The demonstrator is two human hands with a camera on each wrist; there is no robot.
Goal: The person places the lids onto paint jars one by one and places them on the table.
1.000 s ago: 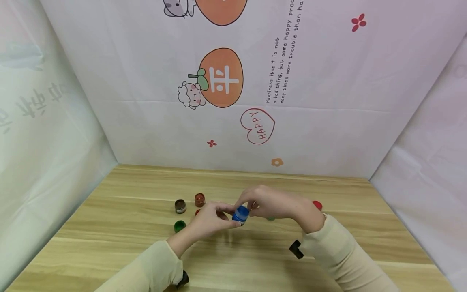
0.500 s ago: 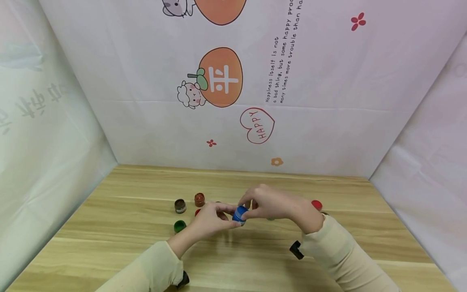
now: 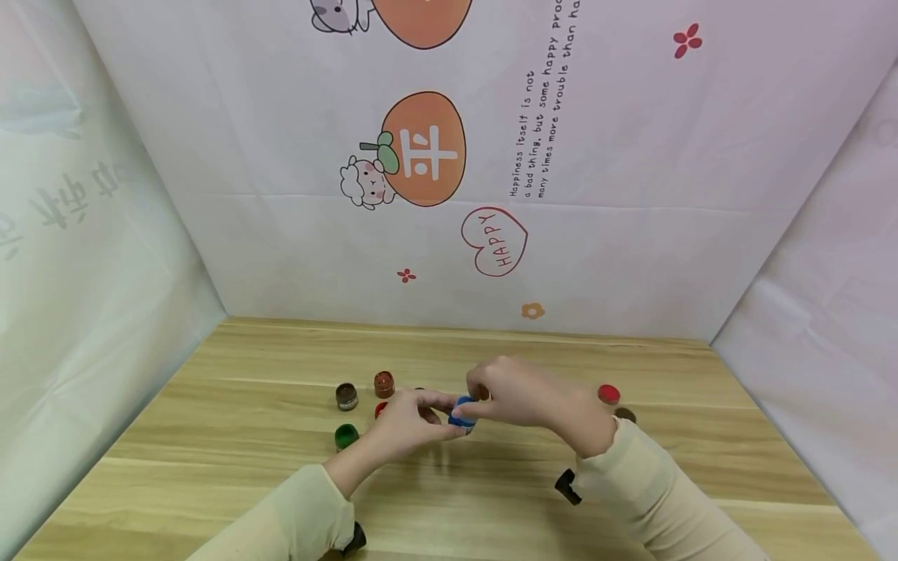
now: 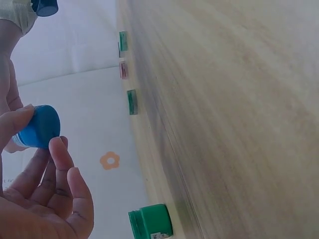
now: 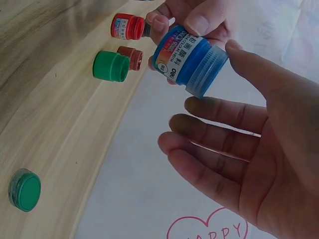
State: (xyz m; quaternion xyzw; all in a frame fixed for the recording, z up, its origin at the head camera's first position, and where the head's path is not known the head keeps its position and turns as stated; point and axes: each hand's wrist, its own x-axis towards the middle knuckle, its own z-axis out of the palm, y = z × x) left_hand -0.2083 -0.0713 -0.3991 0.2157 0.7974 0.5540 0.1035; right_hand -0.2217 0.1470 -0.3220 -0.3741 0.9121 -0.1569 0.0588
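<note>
Near the middle of the table, my left hand (image 3: 403, 421) holds a blue paint jar (image 3: 463, 413) tilted above the surface. Its label and left fingers around the body show in the right wrist view. My right hand (image 3: 519, 397) is at the jar's translucent lid (image 5: 209, 69), thumb on the rim and index fingertip just below it; the other fingers spread loosely. Dark stains mark two right fingertips (image 5: 187, 124). From the left wrist, the blue jar (image 4: 42, 127) appears with the right hand partly hidden behind it.
Left of the hands stand a brown jar (image 3: 347, 396), a rust-brown jar (image 3: 383, 383), a green jar (image 3: 346, 436) and a partly hidden red jar (image 5: 127, 26). At right lie a red lid (image 3: 609, 394) and a dark lid (image 3: 625, 414). A green lid (image 5: 27, 191) lies apart.
My right hand has turned at the lid, its thumb coming over the jar, and shifted slightly right. The left hand stays nearly still. The dark lid at right has come into view.
</note>
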